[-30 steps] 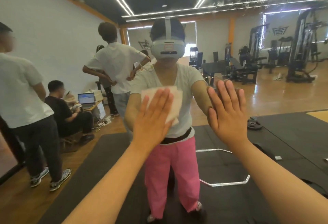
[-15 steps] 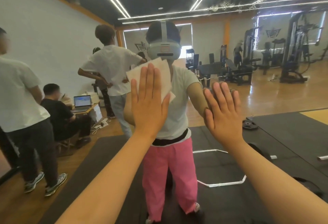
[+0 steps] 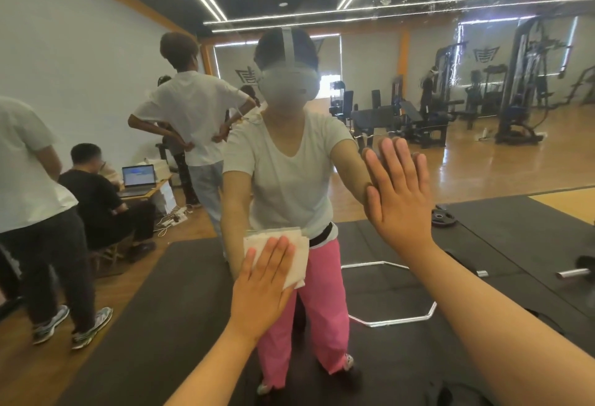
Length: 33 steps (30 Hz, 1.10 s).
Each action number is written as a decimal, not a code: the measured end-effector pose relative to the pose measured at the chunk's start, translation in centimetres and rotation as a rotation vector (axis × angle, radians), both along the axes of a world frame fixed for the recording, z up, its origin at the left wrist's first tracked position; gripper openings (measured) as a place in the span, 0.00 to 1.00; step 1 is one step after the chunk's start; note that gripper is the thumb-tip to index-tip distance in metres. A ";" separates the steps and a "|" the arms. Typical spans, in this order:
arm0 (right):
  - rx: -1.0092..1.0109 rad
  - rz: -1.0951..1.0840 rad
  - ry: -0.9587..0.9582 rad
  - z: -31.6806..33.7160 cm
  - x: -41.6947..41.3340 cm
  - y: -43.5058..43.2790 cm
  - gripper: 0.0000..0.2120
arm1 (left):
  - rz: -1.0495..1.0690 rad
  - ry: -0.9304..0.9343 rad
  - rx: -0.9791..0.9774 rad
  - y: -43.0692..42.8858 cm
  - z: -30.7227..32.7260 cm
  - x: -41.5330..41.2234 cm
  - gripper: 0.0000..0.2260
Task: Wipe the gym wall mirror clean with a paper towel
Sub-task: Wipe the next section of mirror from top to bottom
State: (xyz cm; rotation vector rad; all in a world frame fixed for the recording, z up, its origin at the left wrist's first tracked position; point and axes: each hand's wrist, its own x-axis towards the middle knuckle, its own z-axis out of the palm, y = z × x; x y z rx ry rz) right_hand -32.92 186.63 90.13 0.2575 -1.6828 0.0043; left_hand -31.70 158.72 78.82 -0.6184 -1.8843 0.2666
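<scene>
Midway, seemingly: pressing towel point(image 3: 297, 254) under flat left hand point(image 3: 264, 289) low at centre of mirror point(image 3: 96, 83), bracing spread right hand point(image 3: 399, 199) higher, with smears point(image 3: 402, 3) near top edge left.

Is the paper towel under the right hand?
No, the left hand presses the paper towel flat against the mirror; the right hand is bare.

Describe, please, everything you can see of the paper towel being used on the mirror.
The paper towel is white, soft-looking and folded into a layered, roughly square pad. It lies flat against the mirror, low and centre-left in view. The left hand presses it with straight fingers, covering its lower-left part.
</scene>
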 end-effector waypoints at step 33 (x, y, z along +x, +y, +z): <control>-0.118 0.100 -0.130 0.5 2.4 -1.7 0.24 | -0.095 0.069 -0.240 -1.5 6.6 -0.9 0.32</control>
